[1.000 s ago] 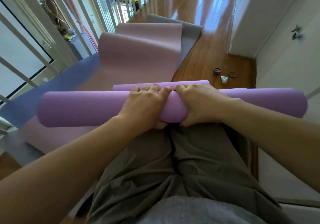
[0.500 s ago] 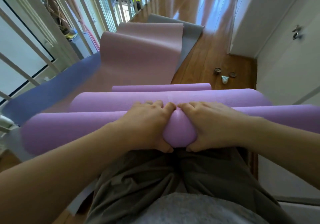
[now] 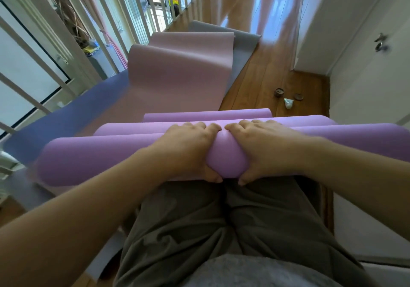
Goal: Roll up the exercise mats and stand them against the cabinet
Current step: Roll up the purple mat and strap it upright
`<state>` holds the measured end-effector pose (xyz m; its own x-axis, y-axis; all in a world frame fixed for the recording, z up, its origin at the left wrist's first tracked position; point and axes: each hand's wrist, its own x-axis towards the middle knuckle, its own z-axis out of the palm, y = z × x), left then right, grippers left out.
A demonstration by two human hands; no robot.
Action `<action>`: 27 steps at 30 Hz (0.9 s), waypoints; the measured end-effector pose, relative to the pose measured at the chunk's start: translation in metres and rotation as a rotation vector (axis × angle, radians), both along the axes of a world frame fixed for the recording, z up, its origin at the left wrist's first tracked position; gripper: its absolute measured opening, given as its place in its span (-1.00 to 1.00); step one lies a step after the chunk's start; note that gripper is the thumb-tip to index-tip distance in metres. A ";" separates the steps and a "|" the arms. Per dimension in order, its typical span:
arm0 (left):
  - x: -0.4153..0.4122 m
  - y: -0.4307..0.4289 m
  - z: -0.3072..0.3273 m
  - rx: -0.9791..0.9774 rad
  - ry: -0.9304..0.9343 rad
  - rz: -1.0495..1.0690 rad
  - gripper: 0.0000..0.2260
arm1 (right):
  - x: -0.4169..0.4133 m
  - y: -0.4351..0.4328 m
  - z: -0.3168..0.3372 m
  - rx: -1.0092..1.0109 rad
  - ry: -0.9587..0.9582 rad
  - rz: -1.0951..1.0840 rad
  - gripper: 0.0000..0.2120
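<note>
Head view, read from left to right. At the far left, a white railing (image 3: 33, 60) of slanted bars borders the floor area. Just beside it lies a blue mat (image 3: 66, 118), flat, its right edge covered by a pink mat (image 3: 177, 76) that runs away from the viewer and buckles upward in a hump at its far part. Across the near scene, the purple mat (image 3: 99, 160) lies crosswise as a thick roll over the person's thighs, which are clothed in grey-green trousers (image 3: 221, 231). Two further purple ridges of the same colour lie just beyond the roll, on the pink mat; whether they are joined to the roll cannot be told.

The left hand (image 3: 188, 147) grips the roll near its middle, fingers (image 3: 199, 127) curled over the top and thumb tucked below on the near side. The right hand (image 3: 264, 147) grips just beside it in the same manner, the fingers of both hands clamped on the mat and nearly touching at the tips.

Farther off, a grey mat (image 3: 241, 49) shows under the right edge of the pink one. To its right is bare wooden floor (image 3: 266, 76), bearing two small round items (image 3: 279, 92) and a small white object (image 3: 288, 103). A white door (image 3: 366, 76) with a metal handle (image 3: 380, 42) closes the right side.
</note>
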<state>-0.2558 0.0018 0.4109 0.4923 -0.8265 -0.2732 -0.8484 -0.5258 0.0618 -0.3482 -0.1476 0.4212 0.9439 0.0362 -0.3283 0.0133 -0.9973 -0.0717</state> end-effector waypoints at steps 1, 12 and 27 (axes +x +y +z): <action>0.006 -0.002 0.002 0.010 0.056 0.010 -0.13 | -0.004 0.003 -0.004 -0.046 -0.056 0.010 -0.05; 0.000 -0.002 -0.013 -0.013 -0.226 0.004 -0.08 | 0.032 -0.016 -0.004 0.087 0.052 -0.013 -0.07; 0.006 -0.003 -0.025 -0.062 -0.349 0.031 -0.08 | 0.018 -0.008 -0.033 -0.163 -0.329 -0.033 -0.16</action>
<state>-0.2494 -0.0014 0.3859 0.5726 -0.8191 -0.0343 -0.8075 -0.5562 -0.1963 -0.3304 -0.1553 0.3882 0.9997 -0.0238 -0.0057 -0.0232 -0.9956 0.0911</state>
